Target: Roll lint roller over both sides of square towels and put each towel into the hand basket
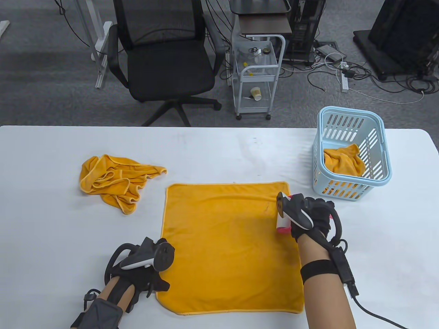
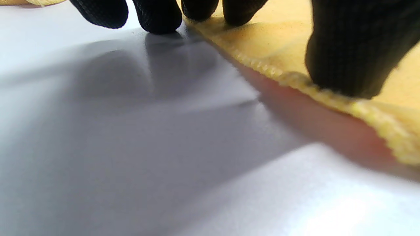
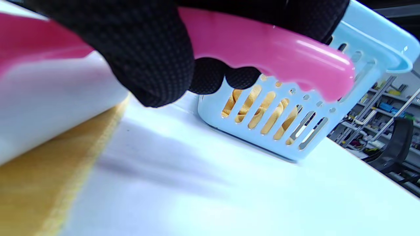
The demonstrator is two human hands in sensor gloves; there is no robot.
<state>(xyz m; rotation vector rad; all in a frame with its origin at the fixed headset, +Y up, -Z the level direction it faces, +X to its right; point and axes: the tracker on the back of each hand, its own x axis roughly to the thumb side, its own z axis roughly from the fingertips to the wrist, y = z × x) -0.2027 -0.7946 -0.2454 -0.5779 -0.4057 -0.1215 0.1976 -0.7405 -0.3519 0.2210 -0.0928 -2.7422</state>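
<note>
An orange square towel point(image 1: 229, 246) lies flat on the white table point(image 1: 219, 154) in the table view. My right hand point(image 1: 308, 216) grips the pink handle point(image 3: 262, 42) of a lint roller point(image 1: 283, 214), whose white roll point(image 3: 49, 108) rests on the towel's right edge. At the towel's left edge my left hand point(image 1: 151, 270) presses down with straight fingertips point(image 2: 347, 65) on the hem point(image 2: 295, 78). A light blue hand basket point(image 1: 349, 154) at the right holds one orange towel point(image 1: 344, 161). A crumpled orange towel point(image 1: 116, 178) lies at the left.
Behind the table stand a black office chair point(image 1: 164, 61) and a small white cart point(image 1: 255, 75). Cables lie on the grey floor point(image 1: 360, 75). The basket point(image 3: 295, 108) sits close beyond the roller's handle.
</note>
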